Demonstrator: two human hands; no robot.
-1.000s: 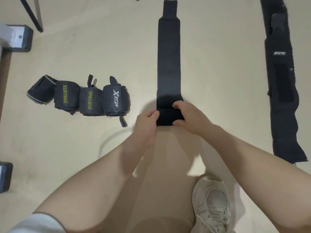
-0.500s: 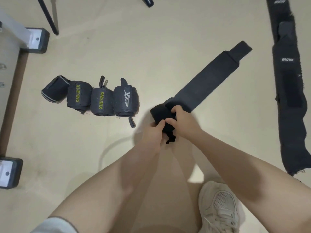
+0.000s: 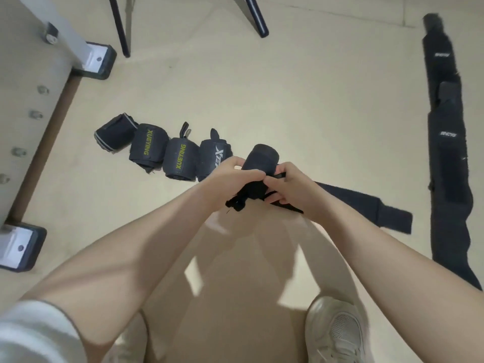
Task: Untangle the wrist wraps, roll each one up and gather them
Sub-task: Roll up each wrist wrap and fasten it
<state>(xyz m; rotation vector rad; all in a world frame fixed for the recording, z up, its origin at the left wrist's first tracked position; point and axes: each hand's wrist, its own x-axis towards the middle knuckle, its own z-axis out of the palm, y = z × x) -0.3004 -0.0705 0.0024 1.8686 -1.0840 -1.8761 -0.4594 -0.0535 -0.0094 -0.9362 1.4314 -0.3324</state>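
Floor (image 3: 314,100): pale beige, carrying everything here; the person's legs and arm shadows cover its lower middle.
Bench frame (image 3: 31,106): pale, bolted, along the left edge, cut off by the picture; two dark feet with white plates show, the rest is out of view.
Flat wraps (image 3: 450,158): long black strip at the far right, apparently two laid end to end with small white logos too blurred to read; the lower end runs behind the right forearm.
Rolled wraps (image 3: 162,153): four finished dark rolls in a row left of the hands, touching one another; two read XUEYING in yellow, the fourth is partly hidden behind the left hand.
Wrap being rolled (image 3: 259,166): black, held up between both hands, its rolled part upright above the fingers; the loose tail (image 3: 366,205) trails right and lies on the floor.
Left hand (image 3: 233,184): fingers curled round the roll's lower part; a frayed thumb loop hangs below.
Right hand (image 3: 293,189): fingers pinching the strip beside the roll; fingertips partly hidden by fabric.
Shoe (image 3: 337,334): pale sneaker, bottom right, cut off.
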